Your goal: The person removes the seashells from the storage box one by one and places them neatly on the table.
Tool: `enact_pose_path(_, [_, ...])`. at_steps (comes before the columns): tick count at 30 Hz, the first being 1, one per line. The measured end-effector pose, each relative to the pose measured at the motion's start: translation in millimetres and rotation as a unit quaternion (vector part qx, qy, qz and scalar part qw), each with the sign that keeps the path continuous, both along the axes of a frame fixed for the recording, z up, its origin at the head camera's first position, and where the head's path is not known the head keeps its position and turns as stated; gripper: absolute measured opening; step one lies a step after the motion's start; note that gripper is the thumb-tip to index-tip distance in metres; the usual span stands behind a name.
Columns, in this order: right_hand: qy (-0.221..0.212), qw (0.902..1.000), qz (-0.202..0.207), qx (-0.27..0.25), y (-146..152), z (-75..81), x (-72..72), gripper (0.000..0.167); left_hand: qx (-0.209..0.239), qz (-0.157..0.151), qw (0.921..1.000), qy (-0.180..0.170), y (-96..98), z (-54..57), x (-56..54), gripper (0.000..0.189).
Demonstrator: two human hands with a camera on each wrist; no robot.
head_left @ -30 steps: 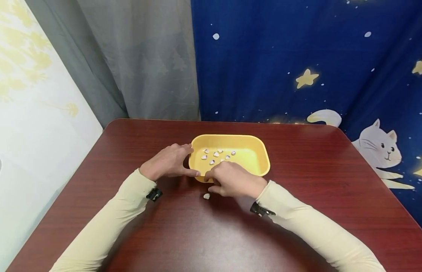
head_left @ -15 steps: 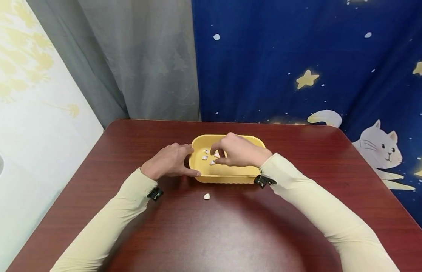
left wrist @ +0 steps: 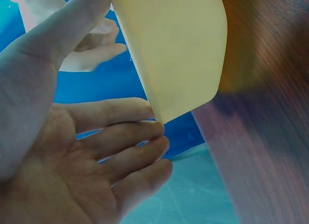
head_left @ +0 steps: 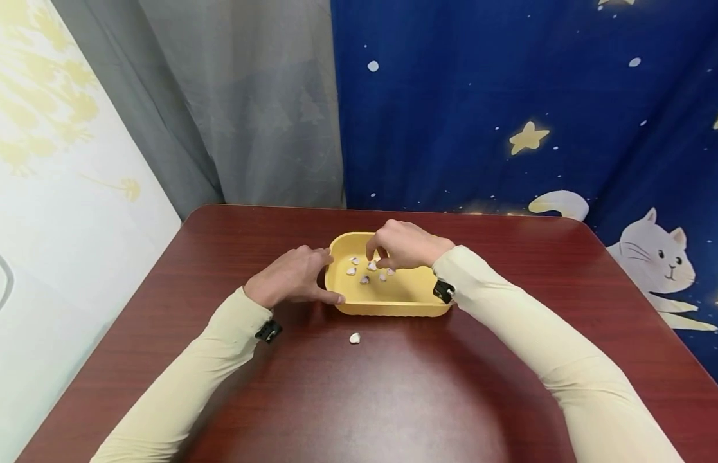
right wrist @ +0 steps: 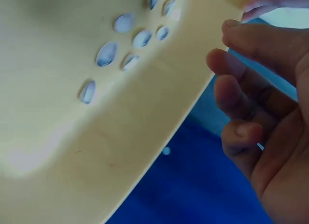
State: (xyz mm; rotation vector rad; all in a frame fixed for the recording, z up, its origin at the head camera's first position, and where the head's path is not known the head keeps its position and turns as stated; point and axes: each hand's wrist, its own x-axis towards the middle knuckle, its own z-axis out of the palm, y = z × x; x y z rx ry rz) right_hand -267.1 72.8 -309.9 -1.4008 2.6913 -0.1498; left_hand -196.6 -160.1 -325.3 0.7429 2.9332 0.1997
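Note:
A yellow rectangular tub (head_left: 393,309) stands on the table with several small whitish shells (head_left: 364,280) on its floor. In the right wrist view these shells (right wrist: 106,54) look oval with bluish edges. One more shell (head_left: 355,338) lies on the table in front of the tub. My left hand (head_left: 295,276) rests at the tub's left end, thumb by the front rim. In the left wrist view its straight fingers (left wrist: 130,137) touch the rim. My right hand (head_left: 407,244) is above the tub, its fingers loosely bent, with nothing visible between thumb and fingertips.
The dark red-brown table (head_left: 254,399) extends around the tub on all sides. Behind it hang a grey curtain (head_left: 266,116) and a blue curtain (head_left: 451,103) with stars and a cat. A white patterned wall (head_left: 58,212) borders the left side.
My right hand has moved from the tub's front edge, near the table shell, up and back over the tub. My left hand stays at the left end.

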Motion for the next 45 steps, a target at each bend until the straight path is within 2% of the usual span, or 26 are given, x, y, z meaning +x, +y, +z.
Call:
enact_pose_path(7, [-0.034,0.9992,-0.012,0.014,-8.3,-15.1,-19.6,0.012,0.002,0.003,1.0000,-0.005,0.9,0.2,0.6,0.071])
enact_pose_path(13, [-0.026,0.9975,-0.036,0.056,-16.3,-30.1,-27.9,0.013,-0.005,0.006,0.9999,-0.007,1.8,-0.1,2.2,0.073])
enact_pose_path(17, [-0.009,0.9941,-0.072,0.081,-19.7,-37.3,-29.0,0.014,-0.009,0.005,0.9999,0.000,2.6,0.7,2.3,0.072])
enact_pose_path(21, [0.008,0.9929,-0.088,0.080,-23.0,-45.7,-30.6,0.014,-0.010,0.007,0.9999,0.001,2.5,1.6,3.2,0.074])
enact_pose_path(26, [0.022,0.9924,-0.093,0.077,-25.2,-52.6,-29.9,0.013,-0.012,0.006,0.9999,0.000,2.4,2.1,3.4,0.074])
enact_pose_path(36, [0.035,0.9931,-0.085,0.073,-26.7,-54.7,-25.8,0.016,-0.016,0.011,0.9998,-0.007,3.2,3.0,3.8,0.074])
enact_pose_path(45, [0.018,0.9957,-0.075,0.051,-26.9,-55.3,-23.8,0.018,-0.017,0.014,0.9997,-0.010,3.1,2.9,4.2,0.072])
